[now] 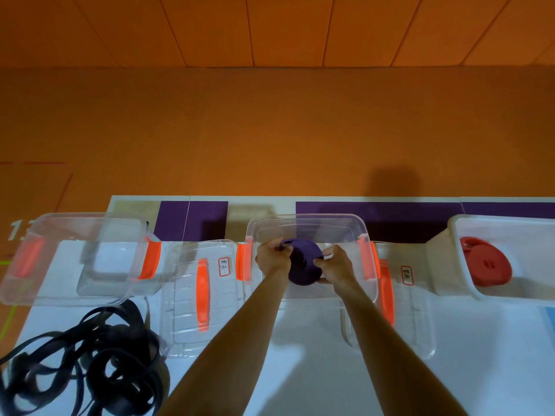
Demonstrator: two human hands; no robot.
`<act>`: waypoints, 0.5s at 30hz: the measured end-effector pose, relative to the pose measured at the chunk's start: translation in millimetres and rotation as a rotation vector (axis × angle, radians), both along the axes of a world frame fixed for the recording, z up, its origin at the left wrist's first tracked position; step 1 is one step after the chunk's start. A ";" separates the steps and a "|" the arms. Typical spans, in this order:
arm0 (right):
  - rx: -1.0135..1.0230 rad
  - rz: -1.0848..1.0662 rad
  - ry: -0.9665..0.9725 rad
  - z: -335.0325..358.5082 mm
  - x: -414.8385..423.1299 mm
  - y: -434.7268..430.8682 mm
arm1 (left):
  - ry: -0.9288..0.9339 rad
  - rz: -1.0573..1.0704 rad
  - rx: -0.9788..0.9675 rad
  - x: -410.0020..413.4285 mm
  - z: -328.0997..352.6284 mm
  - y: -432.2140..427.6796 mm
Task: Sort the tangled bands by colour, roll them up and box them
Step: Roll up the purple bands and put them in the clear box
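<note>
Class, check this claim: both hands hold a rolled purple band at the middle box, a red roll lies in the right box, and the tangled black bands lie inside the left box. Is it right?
No. The head view shows the tangled black bands on the table, in front of the left box, not inside it. The rest holds.

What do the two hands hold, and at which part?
The purple rolled band: the left hand grips its left side, the right hand its right side.

A white "13" [15, 231] marks the orange floor [270, 130]; handwritten labels [224, 266] [407, 275] on both clear lids [183, 325] [420, 325] are too small to read.
</note>
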State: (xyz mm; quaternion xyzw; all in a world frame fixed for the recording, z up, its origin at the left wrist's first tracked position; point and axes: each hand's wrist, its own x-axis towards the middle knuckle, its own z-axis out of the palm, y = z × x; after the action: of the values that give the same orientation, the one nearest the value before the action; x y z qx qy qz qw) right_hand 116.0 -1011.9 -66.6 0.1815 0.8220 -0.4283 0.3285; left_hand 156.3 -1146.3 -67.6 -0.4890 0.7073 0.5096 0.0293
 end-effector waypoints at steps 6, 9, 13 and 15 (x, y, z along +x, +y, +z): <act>0.176 0.211 0.075 -1.1 -3.0 -3.4 | -0.042 -0.004 -0.026 -0.7 -7.5 1.8; 0.221 0.262 0.088 2.5 1.0 -8.1 | -0.044 -0.056 -0.069 -0.6 -7.3 0.6; 0.306 0.348 0.110 12.1 3.7 -5.5 | -0.065 -0.188 -0.117 1.0 1.2 -3.8; 0.303 0.369 0.122 20.3 3.4 -1.9 | -0.075 -0.267 -0.113 4.0 9.6 -4.5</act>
State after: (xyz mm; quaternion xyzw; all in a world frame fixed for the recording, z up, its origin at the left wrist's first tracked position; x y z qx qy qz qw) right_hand 119.3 -1013.7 -46.3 0.0491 0.9144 -0.2430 0.3199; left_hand 160.3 -1150.7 -58.0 -0.4103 0.7920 0.4419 0.0957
